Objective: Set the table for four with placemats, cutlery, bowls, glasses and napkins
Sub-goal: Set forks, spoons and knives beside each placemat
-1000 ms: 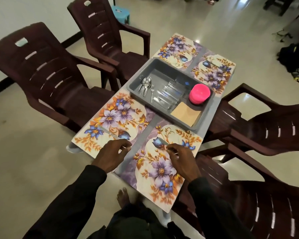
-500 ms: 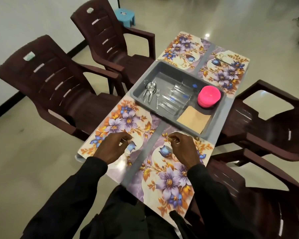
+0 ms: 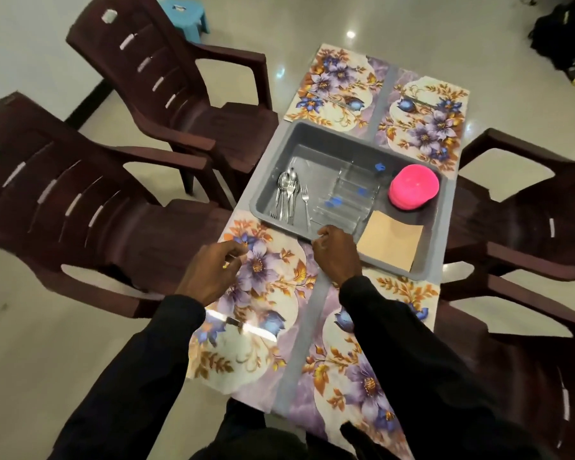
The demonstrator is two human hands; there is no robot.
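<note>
Head view: your left hand (image 3: 213, 270) hangs loosely curled over the placemat (image 3: 266, 293) at the desk (image 3: 312, 313) near-left corner; your right hand (image 3: 337, 254) curls at the tray (image 3: 266, 194) rim, grip unclear.

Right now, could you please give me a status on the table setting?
Left hand loosely curled, empty, over the near-left placemat. Right hand curled at tray rim, grip unclear. Cutlery, glasses, bowls, napkins in tray. Nothing blocking.
</note>
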